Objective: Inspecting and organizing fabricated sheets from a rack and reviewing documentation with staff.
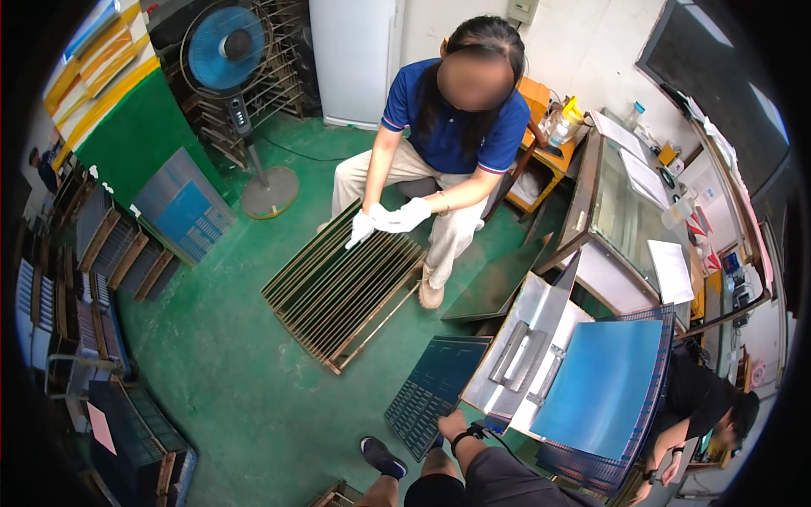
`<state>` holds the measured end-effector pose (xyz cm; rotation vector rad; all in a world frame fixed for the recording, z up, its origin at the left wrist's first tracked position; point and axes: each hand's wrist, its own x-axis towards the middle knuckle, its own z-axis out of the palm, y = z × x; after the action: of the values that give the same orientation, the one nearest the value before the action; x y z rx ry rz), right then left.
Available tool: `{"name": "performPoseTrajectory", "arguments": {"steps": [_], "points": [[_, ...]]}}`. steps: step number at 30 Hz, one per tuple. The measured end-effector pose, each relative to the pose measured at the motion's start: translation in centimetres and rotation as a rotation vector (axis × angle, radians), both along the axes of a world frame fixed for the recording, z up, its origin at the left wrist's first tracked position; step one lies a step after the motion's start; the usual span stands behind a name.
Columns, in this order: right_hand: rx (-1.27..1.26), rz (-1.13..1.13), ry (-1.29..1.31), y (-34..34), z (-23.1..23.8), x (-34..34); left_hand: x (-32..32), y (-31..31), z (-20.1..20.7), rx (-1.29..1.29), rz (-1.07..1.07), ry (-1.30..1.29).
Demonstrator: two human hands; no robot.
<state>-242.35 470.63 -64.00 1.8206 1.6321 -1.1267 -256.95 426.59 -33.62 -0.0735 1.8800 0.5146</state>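
Note:
My right hand (454, 425), with a black band round its wrist, is closed at the lower right edge of a dark blue panel (439, 372). The panel looks like a circuit board sheet, tilted, with rows of pale rectangular marks in its lower part. Close beside the hand is the corner of a metal-topped work stand (486, 384) with a grey hinged fixture (519, 355). A light blue sheet (604, 380) lies on a stack of dark-edged panels to its right. My left hand is out of view.
A seated person in white gloves (404, 216) faces me behind a slatted metal rack (338, 291) on the green floor. A standing fan (228, 51) is at the far left. Panel stacks (135, 431) line the left. A glass-topped desk (621, 220) and another person (705, 397) are right.

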Motion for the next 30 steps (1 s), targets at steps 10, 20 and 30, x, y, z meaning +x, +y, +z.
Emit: {"name": "performPoseTrajectory", "arguments": {"steps": [10,20,30], "points": [[-0.243,0.689,0.402,-11.1,6.8,1.7,0.6,-2.6,-1.2,0.077,-0.011,0.047],[-0.184,0.896,0.615,-7.2,19.5,4.2,-3.8,-1.2,-1.6,0.236,-0.287,0.178],[0.269,0.331,0.841,11.5,39.1,18.9,-6.8,7.8,-6.1,0.364,-0.533,0.315]]}}
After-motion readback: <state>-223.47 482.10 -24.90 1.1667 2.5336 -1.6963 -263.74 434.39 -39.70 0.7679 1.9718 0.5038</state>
